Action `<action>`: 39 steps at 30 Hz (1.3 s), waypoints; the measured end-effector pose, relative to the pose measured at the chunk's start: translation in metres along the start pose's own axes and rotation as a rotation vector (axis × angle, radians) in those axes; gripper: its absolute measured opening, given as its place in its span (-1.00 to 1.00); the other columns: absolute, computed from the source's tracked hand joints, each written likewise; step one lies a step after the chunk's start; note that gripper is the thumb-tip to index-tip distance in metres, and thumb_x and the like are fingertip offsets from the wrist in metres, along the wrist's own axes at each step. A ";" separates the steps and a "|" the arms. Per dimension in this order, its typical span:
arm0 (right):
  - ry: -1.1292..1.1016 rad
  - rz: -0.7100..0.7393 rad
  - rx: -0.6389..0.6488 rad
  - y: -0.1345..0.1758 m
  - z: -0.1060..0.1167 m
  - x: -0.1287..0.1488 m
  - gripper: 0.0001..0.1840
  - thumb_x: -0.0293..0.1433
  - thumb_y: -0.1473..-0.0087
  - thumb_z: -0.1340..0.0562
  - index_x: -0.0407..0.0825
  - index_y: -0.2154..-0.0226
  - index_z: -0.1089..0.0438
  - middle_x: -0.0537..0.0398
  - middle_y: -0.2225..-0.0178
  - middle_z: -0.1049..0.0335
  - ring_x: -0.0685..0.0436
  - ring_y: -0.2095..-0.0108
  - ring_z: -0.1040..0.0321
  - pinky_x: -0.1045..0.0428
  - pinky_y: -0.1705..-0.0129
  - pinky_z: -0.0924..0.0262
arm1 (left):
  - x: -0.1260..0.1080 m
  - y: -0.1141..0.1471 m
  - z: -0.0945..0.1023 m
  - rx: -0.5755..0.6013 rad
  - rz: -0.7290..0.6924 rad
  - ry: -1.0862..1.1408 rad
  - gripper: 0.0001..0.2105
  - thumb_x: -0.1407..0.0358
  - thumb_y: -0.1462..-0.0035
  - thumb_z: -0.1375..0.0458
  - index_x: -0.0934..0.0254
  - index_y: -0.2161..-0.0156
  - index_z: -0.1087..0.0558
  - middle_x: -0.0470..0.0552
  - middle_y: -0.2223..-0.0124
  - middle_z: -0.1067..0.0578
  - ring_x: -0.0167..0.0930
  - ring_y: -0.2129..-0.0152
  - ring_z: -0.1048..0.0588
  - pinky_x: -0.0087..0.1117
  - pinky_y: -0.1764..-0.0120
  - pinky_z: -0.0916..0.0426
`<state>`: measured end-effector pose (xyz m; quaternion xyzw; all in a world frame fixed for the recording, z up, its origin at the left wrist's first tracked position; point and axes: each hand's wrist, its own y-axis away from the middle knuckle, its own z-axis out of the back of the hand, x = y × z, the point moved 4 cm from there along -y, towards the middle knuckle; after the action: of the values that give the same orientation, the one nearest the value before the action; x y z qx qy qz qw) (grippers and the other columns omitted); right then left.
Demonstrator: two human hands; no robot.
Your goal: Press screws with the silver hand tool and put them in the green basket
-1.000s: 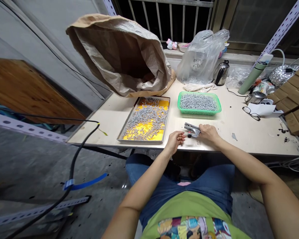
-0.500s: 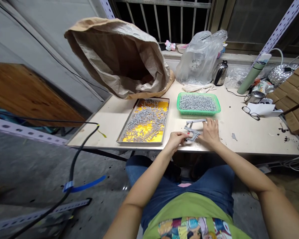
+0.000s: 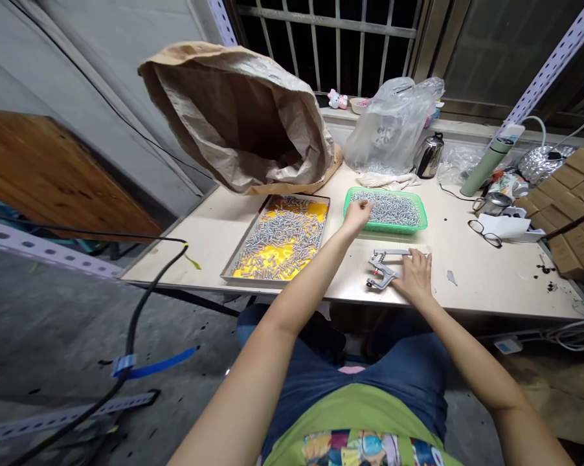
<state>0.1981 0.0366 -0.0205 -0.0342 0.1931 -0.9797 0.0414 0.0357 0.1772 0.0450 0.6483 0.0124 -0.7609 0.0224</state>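
While the two hands work apart from each other, the right hand (image 3: 415,275) is clasped around the handle end of a grey metal hand tool (image 3: 384,277), and the left hand (image 3: 360,213) is at a green plastic basket (image 3: 393,228).

Hand tool: one, with a small coil spring between its two spread arms, a red detail and a black round end. Held near the front edge of the tabletop (image 3: 476,278), its working end directed left; it lies to the left of the right hand's fingers, and nearer the person than the left hand, well apart from it.

Basket: one, beyond the tool, filled with small silvery metal fasteners (image 3: 396,208). Left hand over its left front part, fingers bent together; whether they pinch a fastener cannot be told.

Tray: one, shallow and rectangular (image 3: 253,281), left of the tool, with a yellow lining (image 3: 272,254) partly covered by more fasteners, loosely scattered.

Surroundings: a large open-mouthed paper sack (image 3: 209,149) behind the tray; a translucent plastic bag (image 3: 379,136) and a pale cloth (image 3: 386,181) behind the basket; a pair of glasses (image 3: 485,234) to the right, near a metal cup (image 3: 494,203); stacked brown boxes (image 3: 568,194) at far right.
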 end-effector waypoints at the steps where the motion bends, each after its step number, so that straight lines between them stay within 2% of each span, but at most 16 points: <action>1: -0.003 0.001 0.006 0.000 -0.001 0.000 -0.44 -0.07 0.04 -0.18 -0.21 0.16 -0.42 -0.35 -0.04 -0.29 -0.42 -0.10 -0.13 -0.41 -0.23 0.16 | 0.006 0.002 0.014 -0.034 -0.017 -0.015 -0.84 0.31 -0.06 -0.15 0.37 0.29 -0.50 0.05 0.29 -0.54 -0.40 0.35 -0.47 -0.37 0.22 -0.32; 3: -0.015 0.013 0.007 0.000 -0.002 -0.001 -0.42 -0.06 0.04 -0.18 -0.21 0.15 -0.42 -0.35 -0.05 -0.28 -0.43 -0.10 -0.13 -0.40 -0.24 0.16 | 0.020 0.007 0.055 -0.129 -0.050 -0.049 -0.82 0.32 -0.05 -0.14 0.37 0.26 -0.50 0.07 0.26 -0.55 -0.39 0.32 -0.48 -0.37 0.19 -0.33; 5: -0.034 0.029 -0.001 0.000 -0.003 0.000 -0.40 -0.04 0.04 -0.18 -0.22 0.14 -0.42 -0.35 -0.05 -0.28 -0.43 -0.09 -0.12 -0.41 -0.23 0.16 | 0.034 0.013 0.107 -0.264 -0.075 -0.112 -0.82 0.32 -0.05 -0.12 0.38 0.27 -0.50 0.09 0.28 -0.55 -0.39 0.32 -0.48 -0.38 0.18 -0.34; 8: -0.057 0.051 0.000 0.000 -0.005 0.001 -0.37 -0.03 0.04 -0.18 -0.22 0.12 -0.41 -0.35 -0.04 -0.28 -0.44 -0.09 -0.11 -0.42 -0.23 0.15 | 0.052 0.022 0.181 -0.439 -0.020 -0.253 -0.85 0.34 -0.01 -0.11 0.38 0.35 -0.49 0.07 0.35 -0.54 -0.39 0.37 -0.47 -0.38 0.21 -0.35; 10: -0.064 0.061 0.006 0.000 -0.006 0.002 -0.37 -0.02 0.05 -0.19 -0.22 0.12 -0.42 -0.35 -0.04 -0.28 -0.43 -0.09 -0.11 -0.42 -0.23 0.15 | 0.061 0.026 0.208 -0.398 0.051 -0.359 -0.90 0.37 0.05 -0.14 0.36 0.43 -0.48 0.04 0.42 -0.52 -0.39 0.43 -0.45 -0.38 0.26 -0.34; 12: -0.067 0.067 0.008 -0.001 -0.007 0.003 -0.36 -0.02 0.06 -0.20 -0.21 0.12 -0.42 -0.34 -0.03 -0.29 -0.43 -0.08 -0.12 -0.42 -0.22 0.14 | 0.068 0.031 0.215 -0.241 0.120 -0.469 -0.95 0.41 0.13 -0.16 0.34 0.49 -0.47 0.01 0.47 -0.50 -0.39 0.48 -0.44 -0.38 0.32 -0.33; 14: -0.066 0.071 0.006 -0.001 -0.007 0.003 -0.35 -0.01 0.06 -0.19 -0.21 0.12 -0.42 -0.34 -0.02 -0.29 -0.43 -0.07 -0.13 -0.43 -0.22 0.13 | 0.073 0.035 0.208 -0.076 0.138 -0.594 -0.94 0.46 0.18 -0.16 0.32 0.52 -0.46 -0.01 0.50 -0.49 -0.38 0.50 -0.44 -0.38 0.34 -0.32; 16: -0.063 0.072 0.004 0.000 -0.007 0.003 -0.36 -0.01 0.05 -0.19 -0.20 0.12 -0.42 -0.33 -0.02 -0.29 -0.43 -0.06 -0.13 -0.43 -0.21 0.13 | 0.074 0.037 0.195 0.024 0.099 -0.742 -0.89 0.52 0.21 -0.13 0.29 0.54 -0.45 0.00 0.50 -0.49 -0.36 0.47 -0.45 -0.37 0.32 -0.31; 19: -0.057 0.073 0.010 0.000 -0.007 0.002 -0.38 -0.03 0.05 -0.18 -0.20 0.12 -0.41 -0.33 -0.01 -0.29 -0.42 -0.06 -0.13 -0.43 -0.21 0.12 | 0.074 0.038 0.182 0.064 0.028 -0.934 -0.86 0.55 0.21 -0.10 0.28 0.59 -0.41 0.06 0.48 -0.49 -0.30 0.38 -0.47 -0.33 0.23 -0.30; 22: -0.055 0.079 0.002 0.000 -0.005 0.001 -0.39 -0.03 0.04 -0.19 -0.19 0.12 -0.41 -0.33 -0.02 -0.29 -0.42 -0.07 -0.12 -0.44 -0.20 0.12 | 0.070 0.040 0.183 0.000 -0.004 -0.945 -0.85 0.56 0.17 -0.09 0.28 0.60 -0.38 0.11 0.42 -0.49 -0.27 0.32 -0.47 -0.30 0.17 -0.30; 26: -0.046 0.109 -0.048 0.001 0.000 0.003 -0.36 -0.02 0.02 -0.16 -0.21 0.09 -0.37 -0.37 -0.09 -0.23 -0.45 -0.15 -0.05 -0.47 -0.22 0.21 | 0.059 0.058 0.185 -0.214 0.010 -0.565 -0.93 0.49 0.06 -0.11 0.31 0.46 -0.41 0.04 0.42 -0.47 -0.37 0.39 -0.45 -0.33 0.23 -0.35; 28: -0.037 0.133 -0.063 0.000 0.003 0.006 -0.34 -0.01 0.00 -0.13 -0.22 0.07 -0.34 -0.39 -0.14 -0.19 -0.46 -0.20 0.01 -0.48 -0.24 0.27 | 0.057 0.073 0.171 -0.225 0.056 -0.261 -0.93 0.45 0.03 -0.14 0.33 0.36 -0.42 -0.04 0.46 -0.45 -0.45 0.49 -0.43 -0.38 0.31 -0.36; 30: -0.027 0.152 -0.065 -0.002 0.005 0.011 -0.32 0.00 -0.02 -0.11 -0.24 0.03 -0.31 -0.42 -0.19 -0.12 -0.46 -0.25 0.08 -0.48 -0.25 0.34 | 0.058 0.089 0.142 -0.109 0.142 0.012 -0.87 0.43 0.05 -0.20 0.35 0.32 -0.43 -0.10 0.51 -0.44 -0.51 0.57 -0.40 -0.42 0.38 -0.35; 33: -0.009 0.169 -0.056 -0.006 0.008 0.018 -0.28 0.01 -0.03 -0.09 -0.26 -0.02 -0.26 -0.44 -0.26 0.00 -0.47 -0.30 0.19 -0.47 -0.27 0.44 | 0.066 0.114 0.089 0.130 0.311 0.254 -0.79 0.40 0.18 -0.34 0.37 0.41 -0.41 -0.10 0.56 -0.44 -0.53 0.61 -0.42 -0.46 0.43 -0.34; 36: 0.003 0.187 -0.042 -0.009 0.011 0.022 -0.26 -0.02 -0.02 -0.11 -0.26 -0.07 -0.21 -0.43 -0.30 0.08 -0.46 -0.32 0.25 -0.44 -0.28 0.51 | 0.076 0.129 0.053 0.218 0.406 0.285 -0.69 0.32 0.34 -0.45 0.37 0.52 -0.40 -0.15 0.64 -0.39 -0.58 0.69 -0.35 -0.51 0.53 -0.26; 39: 0.010 0.197 -0.027 -0.010 0.014 0.024 -0.26 -0.08 0.01 -0.14 -0.28 -0.09 -0.19 -0.41 -0.31 0.10 -0.43 -0.34 0.29 -0.42 -0.30 0.55 | 0.080 0.130 0.038 0.236 0.396 0.220 -0.70 0.33 0.41 -0.47 0.39 0.57 -0.43 -0.16 0.67 -0.37 -0.62 0.71 -0.27 -0.53 0.57 -0.17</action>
<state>0.1747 0.0387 -0.0028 -0.0107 0.2089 -0.9684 0.1361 -0.0083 0.0445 -0.0271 0.7150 -0.2012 -0.6629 0.0937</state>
